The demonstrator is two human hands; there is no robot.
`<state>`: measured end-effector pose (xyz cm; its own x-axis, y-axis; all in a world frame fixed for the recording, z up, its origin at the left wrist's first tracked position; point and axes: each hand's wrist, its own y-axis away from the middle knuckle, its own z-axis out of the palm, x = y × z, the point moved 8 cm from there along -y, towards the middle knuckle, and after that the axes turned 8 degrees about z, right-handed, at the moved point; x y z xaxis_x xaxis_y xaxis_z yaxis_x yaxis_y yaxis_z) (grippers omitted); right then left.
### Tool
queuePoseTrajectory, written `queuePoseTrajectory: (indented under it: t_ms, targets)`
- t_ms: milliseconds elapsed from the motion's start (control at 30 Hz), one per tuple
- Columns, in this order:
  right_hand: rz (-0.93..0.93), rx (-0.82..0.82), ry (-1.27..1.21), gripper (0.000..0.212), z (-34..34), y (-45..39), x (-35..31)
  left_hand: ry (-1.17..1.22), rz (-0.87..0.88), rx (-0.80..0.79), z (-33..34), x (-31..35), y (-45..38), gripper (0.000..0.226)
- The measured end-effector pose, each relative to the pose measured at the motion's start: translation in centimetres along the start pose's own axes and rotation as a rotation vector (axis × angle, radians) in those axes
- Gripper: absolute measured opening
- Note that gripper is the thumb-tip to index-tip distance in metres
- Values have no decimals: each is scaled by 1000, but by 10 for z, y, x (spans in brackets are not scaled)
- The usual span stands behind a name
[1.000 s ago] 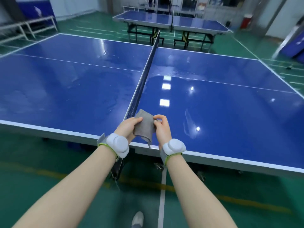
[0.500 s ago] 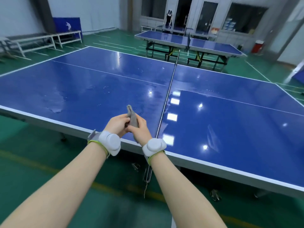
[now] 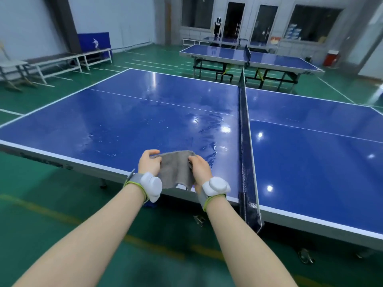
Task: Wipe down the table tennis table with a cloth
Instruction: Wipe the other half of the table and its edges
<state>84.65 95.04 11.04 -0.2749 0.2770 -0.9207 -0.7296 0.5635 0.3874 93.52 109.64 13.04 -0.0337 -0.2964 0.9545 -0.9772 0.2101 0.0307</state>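
Note:
A grey cloth (image 3: 175, 171) hangs spread out between my two hands, above the near edge of the blue table tennis table (image 3: 128, 123). My left hand (image 3: 149, 163) pinches its upper left corner and my right hand (image 3: 200, 168) pinches its upper right corner. The cloth's lower edge dangles free over the table's white border. Wet streaks and droplets shine on the left half of the table, just beyond my hands. The dark net (image 3: 245, 146) runs away from me, to the right of my right hand.
A second blue table (image 3: 250, 56) stands behind, and a person (image 3: 217, 27) stands at a third further back. White benches (image 3: 62, 63) line the left wall. A red bin (image 3: 331, 58) sits at the far right. Green floor surrounds the tables.
My hands have moved left along the table edge, away from the net. The cloth, bunched between them before, is now pulled open and hangs flat.

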Motion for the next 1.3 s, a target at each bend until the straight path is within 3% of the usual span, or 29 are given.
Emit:
queuePoseTrajectory:
  t_ms: [100, 200, 300, 400, 467, 533, 667, 767, 900, 967, 1067, 1300]
  targets:
    - [92, -89, -185, 20, 15, -1, 3, -119, -84, 22, -4, -22, -8, 37]
    - [128, -239, -258, 10, 31, 1, -3, -212, -152, -166, 13, -32, -11, 46]
    - [145, -356, -305, 2, 46, -8, -6, 64, -242, -393, 41, -28, -5, 50]
    - [197, -376, -345, 12, 55, -28, 3, 543, -440, -396, 60, -38, -3, 50]
    - [241, -369, -427, 18, 58, -44, 10, 701, -455, -382, 69, -45, -13, 47]
    - [262, -370, -465, 21, 57, -55, 13, 771, -455, -369, 68, -42, -21, 50]
    - [264, -386, -239, 17, 49, -92, 14, 710, -482, -417, 83, -47, -61, 56]
    - [204, -301, -140, 18, 35, -116, 6, 619, -469, -410, 93, -47, -84, 35]
    - [194, -51, -90, 15, -10, -170, 5, 555, -495, -449, 132, -45, -116, 34]
    - [222, -23, -39, 10, -27, -192, 16, 556, -514, -487, 157, -43, -125, 35]
    - [355, -97, -176, 7, -36, -195, 42, 514, -531, -506, 181, -52, -129, 31]
    - [385, 151, -171, 16, -97, -206, 78, 313, -627, -652, 242, -75, -117, 22]
